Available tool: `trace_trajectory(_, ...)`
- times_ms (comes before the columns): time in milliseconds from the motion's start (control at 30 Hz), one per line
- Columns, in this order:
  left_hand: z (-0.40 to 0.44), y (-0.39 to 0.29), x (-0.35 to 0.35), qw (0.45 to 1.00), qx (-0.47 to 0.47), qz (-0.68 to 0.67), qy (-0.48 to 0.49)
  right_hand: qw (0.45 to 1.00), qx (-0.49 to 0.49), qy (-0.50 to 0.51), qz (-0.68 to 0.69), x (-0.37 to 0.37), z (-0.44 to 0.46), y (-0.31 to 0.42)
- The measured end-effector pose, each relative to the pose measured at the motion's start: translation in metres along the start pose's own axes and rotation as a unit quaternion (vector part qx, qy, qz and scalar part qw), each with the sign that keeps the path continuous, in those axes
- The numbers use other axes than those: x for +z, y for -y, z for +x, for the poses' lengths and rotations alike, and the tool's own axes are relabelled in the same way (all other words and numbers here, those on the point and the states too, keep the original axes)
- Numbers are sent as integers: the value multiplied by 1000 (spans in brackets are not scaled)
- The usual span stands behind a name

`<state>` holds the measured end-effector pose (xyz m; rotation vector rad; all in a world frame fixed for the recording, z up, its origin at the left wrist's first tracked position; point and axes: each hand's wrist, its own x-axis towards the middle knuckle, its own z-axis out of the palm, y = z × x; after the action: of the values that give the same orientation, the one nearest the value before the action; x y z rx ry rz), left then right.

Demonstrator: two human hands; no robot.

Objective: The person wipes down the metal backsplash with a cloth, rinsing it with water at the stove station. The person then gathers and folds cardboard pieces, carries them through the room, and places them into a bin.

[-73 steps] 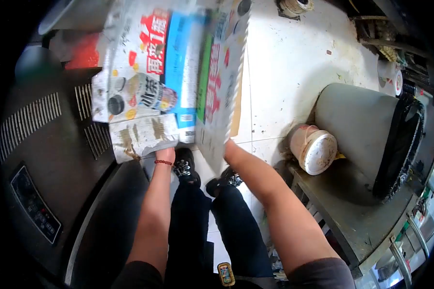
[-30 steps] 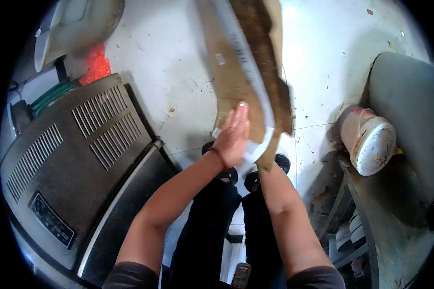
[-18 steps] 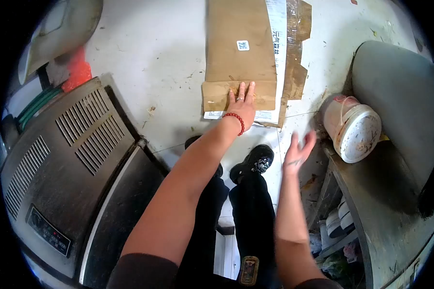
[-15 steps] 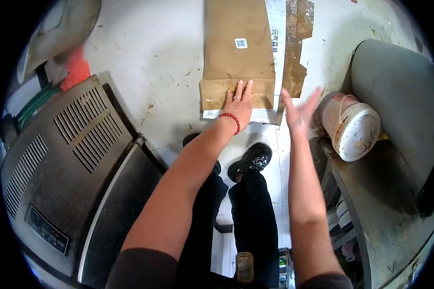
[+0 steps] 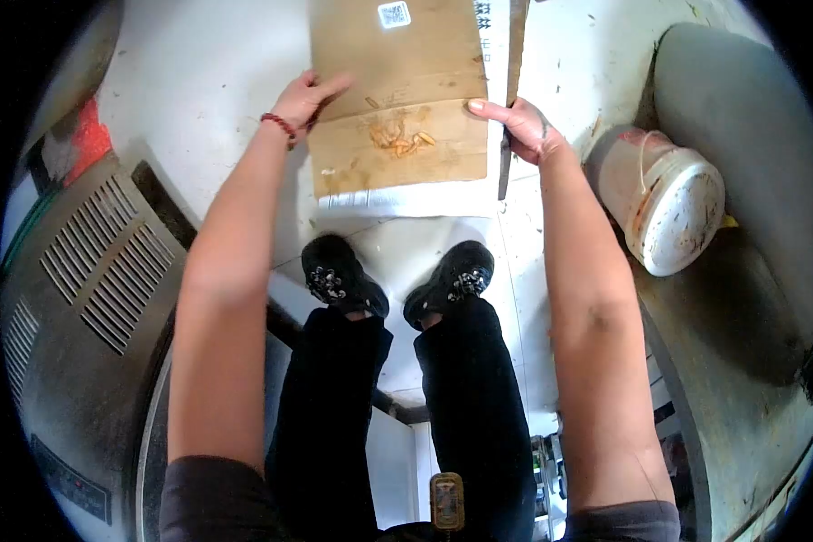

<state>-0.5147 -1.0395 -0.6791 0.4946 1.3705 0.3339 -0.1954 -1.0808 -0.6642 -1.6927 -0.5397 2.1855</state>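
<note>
A flattened cardboard box (image 5: 406,77) lies on the floor, brown inner side up, with a white printed layer beneath it. Orange-brown food scraps (image 5: 400,140) are piled near its front edge. My left hand (image 5: 307,99), with a red bead bracelet (image 5: 281,126) at the wrist, is at the left edge; a blurred digit reaches over the top and the other fingers curl at the side. My right hand (image 5: 524,126) grips the right edge, thumb on top and fingers underneath, beside a brown cardboard strip (image 5: 513,63) standing nearly on edge.
A lidded white bucket (image 5: 668,199) lies tilted on a low surface at the right, beside a grey panel (image 5: 741,135). A vented metal appliance (image 5: 90,298) stands at the left. My black shoes (image 5: 343,275) are just in front of the cardboard.
My left hand has moved left from the cardboard's middle to its left edge, uncovering the scraps. My right hand, raised before, has come onto the right edge. The brown strip has tipped up.
</note>
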Motion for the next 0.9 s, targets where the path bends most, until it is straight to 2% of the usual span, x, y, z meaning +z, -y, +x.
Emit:
trace_trajectory(33, -9, 3, -1, 1000, -6, 1, 6, 1000, 1, 30, 3, -5, -10, -3)
trace_trajectory(67, -20, 3, -4, 997, -15, -39, 70, 996, -12, 85, 39, -8, -23, -8)
trace_trajectory(100, -32, -3, -6, 988, -17, -78, 132, 998, 22, 57, 29, -1, -38, -13)
trace_trajectory(133, -46, 2, -2, 983, 7, -121, 142, 996, 18, 52, 63, 7, -54, -24)
trace_trajectory(233, -104, -12, 18, 989, 7, -88, 116, 987, 28, 2, 156, 36, -128, -27)
trace_trajectory(300, -148, -15, 27, 992, -13, -83, 99, 982, 57, 15, 181, 38, -162, -45)
trace_trajectory(367, -196, -18, 35, 987, -38, -114, 103, 982, 26, -33, 184, 59, -221, -20)
trace_trajectory(433, -256, -30, 48, 983, -55, -149, 93, 992, -53, -63, 101, 65, -279, -9)
trace_trajectory(500, -313, -31, 57, 973, -19, -194, 119, 995, -89, -21, 42, 63, -344, 24)
trace_trajectory(533, -342, -35, 64, 972, -5, -201, 120, 989, -145, 17, 14, 57, -370, 28)
trace_trajectory(567, -366, -41, 69, 967, 16, -218, 128, 981, -84, 100, 143, 52, -411, 49)
trace_trajectory(633, -409, -50, 74, 957, 35, -246, 149, 926, -69, -28, 370, 45, -480, 49)
trace_trajectory(667, -431, -50, 89, 951, 71, -272, 133, 915, -82, -129, 372, 37, -502, 31)
trace_trajectory(700, -451, -66, 100, 933, 67, -303, 181, 919, -53, -220, 322, 41, -522, 2)
trace_trajectory(733, -453, -63, 111, 925, 72, -315, 199, 948, -34, -255, 187, 40, -516, -49)
trace_trajectory(767, -453, -69, 122, 916, 78, -328, 217, 973, -47, -208, 88, 52, -523, -82)
trace_trajectory(800, -463, -75, 133, 916, 88, -316, 233, 952, -114, -129, 251, 89, -550, -67)
trace_trajectory(833, -476, -78, 140, 906, 71, -341, 240, 948, -135, -134, 256, 111, -575, -48)
trace_trajectory(867, -486, -84, 143, 896, 49, -366, 247, 889, -146, -76, 428, 135, -597, -29)
trace_trajectory(900, -500, -95, 158, 899, 52, -350, 258, 796, -150, -7, 586, 152, -622, -17)
